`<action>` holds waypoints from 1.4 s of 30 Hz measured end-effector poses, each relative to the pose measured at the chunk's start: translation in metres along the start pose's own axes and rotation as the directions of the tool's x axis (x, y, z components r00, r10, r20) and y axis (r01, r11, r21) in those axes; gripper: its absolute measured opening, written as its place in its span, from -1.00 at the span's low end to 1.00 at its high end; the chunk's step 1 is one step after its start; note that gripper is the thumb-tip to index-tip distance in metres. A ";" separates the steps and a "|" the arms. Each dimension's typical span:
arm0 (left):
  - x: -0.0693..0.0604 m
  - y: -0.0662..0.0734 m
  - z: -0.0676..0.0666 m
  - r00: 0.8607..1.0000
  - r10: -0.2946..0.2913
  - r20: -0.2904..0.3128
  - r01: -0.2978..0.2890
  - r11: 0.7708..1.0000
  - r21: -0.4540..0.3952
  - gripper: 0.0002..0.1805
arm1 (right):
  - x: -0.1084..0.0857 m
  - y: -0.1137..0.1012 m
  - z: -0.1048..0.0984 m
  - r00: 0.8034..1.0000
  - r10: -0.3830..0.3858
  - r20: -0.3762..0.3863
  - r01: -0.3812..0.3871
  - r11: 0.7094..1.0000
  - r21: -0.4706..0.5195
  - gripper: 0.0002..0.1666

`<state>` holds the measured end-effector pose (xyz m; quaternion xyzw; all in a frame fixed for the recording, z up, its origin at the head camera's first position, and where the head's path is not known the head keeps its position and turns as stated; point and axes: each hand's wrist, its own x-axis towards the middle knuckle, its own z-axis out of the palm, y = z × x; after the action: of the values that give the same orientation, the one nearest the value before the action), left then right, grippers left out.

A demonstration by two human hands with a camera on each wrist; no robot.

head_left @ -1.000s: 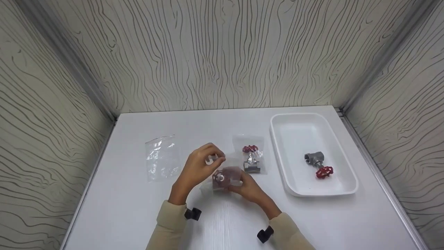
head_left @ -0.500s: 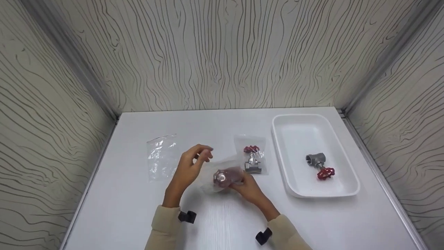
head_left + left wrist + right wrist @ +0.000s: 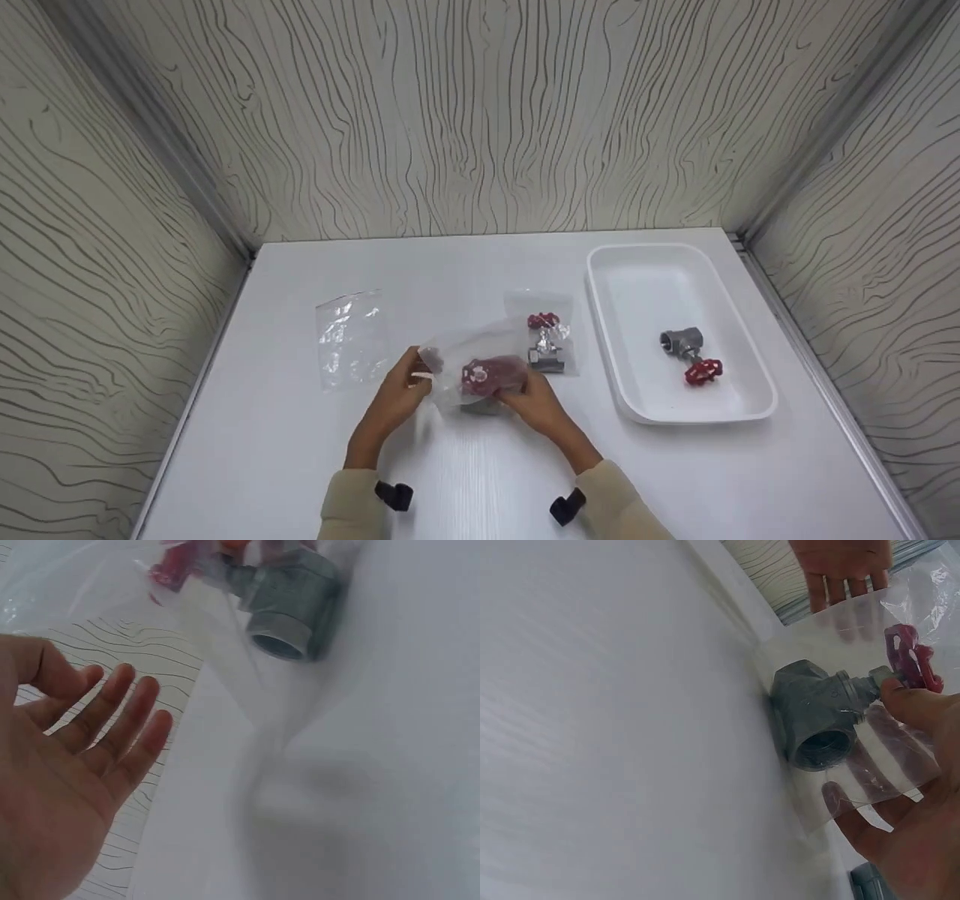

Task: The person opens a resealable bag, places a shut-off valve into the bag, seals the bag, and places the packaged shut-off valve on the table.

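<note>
Right hand [image 3: 919,829] pinching valve [image 3: 814,709] through clear bag [image 3: 484,343], thumb at stem, other fingers spread behind, left hand [image 3: 395,394] released, fingers loosely extended behind bag edge, valve between hands, second bagged valve [image 3: 546,352] beyond right hand

This looks like a work booth: wood-patterned panels [image 3: 480,112] surround a white table [image 3: 255,465].

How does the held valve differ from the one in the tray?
The held valve is inside a clear bag; the tray valve is bare. The right hand grips the held valve; the tray valve lies untouched in the white tray. Both have red handwheels and grey bodies.
</note>
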<state>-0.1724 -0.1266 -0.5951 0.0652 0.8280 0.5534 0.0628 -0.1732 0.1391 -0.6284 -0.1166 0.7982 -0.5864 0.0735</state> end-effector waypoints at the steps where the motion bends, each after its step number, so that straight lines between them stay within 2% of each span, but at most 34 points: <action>1: -0.002 -0.004 0.003 0.999 -0.011 0.045 0.011 1.000 0.015 -0.34 | 0.000 -0.001 0.000 1.000 0.001 0.000 -0.001 1.000 0.014 -0.39; 4: -0.007 -0.013 0.015 0.989 -0.029 0.143 0.028 1.000 0.006 -0.12 | 0.000 0.000 0.001 1.000 0.007 -0.010 -0.007 1.000 0.015 -0.40; 7: -0.009 -0.019 0.027 0.985 0.015 0.174 -0.016 1.000 0.001 0.03 | 0.000 0.001 0.000 1.000 0.008 -0.014 -0.008 1.000 0.003 -0.41; 10: -0.008 -0.024 0.037 0.989 0.057 0.140 -0.056 0.998 -0.008 -0.05 | 0.000 0.003 0.000 1.000 0.009 -0.009 -0.009 1.000 0.013 -0.39; 15: -0.007 -0.030 0.046 0.996 0.073 0.055 -0.071 0.997 -0.023 -0.25 | -0.001 0.010 0.000 1.000 0.002 0.029 -0.003 0.999 0.032 -0.28; 20: -0.008 -0.032 0.051 0.997 0.072 0.029 -0.071 0.997 -0.034 -0.30 | -0.004 0.016 0.000 0.997 -0.031 0.066 0.029 0.999 0.034 -0.12; 24: -0.008 -0.031 0.054 0.998 0.066 0.001 -0.066 0.997 -0.029 -0.26 | -0.005 0.016 0.002 0.998 -0.032 0.053 0.031 0.999 0.035 -0.16; 28: -0.006 -0.029 0.056 0.998 0.065 -0.007 -0.065 0.996 -0.065 -0.27 | -0.003 0.015 0.002 0.997 -0.037 0.074 0.032 0.997 0.066 -0.18; 31: -0.003 -0.027 0.057 0.999 0.037 -0.018 -0.038 0.995 -0.091 -0.29 | -0.001 0.014 0.003 0.995 -0.037 0.095 0.026 0.993 0.115 -0.22; 34: 0.001 -0.025 0.058 0.999 0.003 -0.054 -0.008 0.996 -0.094 -0.36 | 0.001 0.015 0.003 0.995 -0.037 0.095 0.023 0.989 0.146 -0.30; 38: 0.007 -0.022 0.059 0.994 -0.012 -0.105 0.001 0.995 -0.097 -0.49 | 0.006 0.015 0.002 0.997 -0.039 0.066 0.031 0.992 0.120 -0.34; 42: 0.015 -0.019 0.059 0.990 -0.015 -0.143 0.002 0.996 -0.088 -0.53 | 0.013 0.012 0.001 0.999 -0.026 0.026 0.024 0.997 0.075 -0.32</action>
<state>-0.1773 -0.0781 -0.6358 0.0188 0.8057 0.5920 0.0083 -0.1863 0.1382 -0.6398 -0.1315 0.7732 -0.6150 0.0813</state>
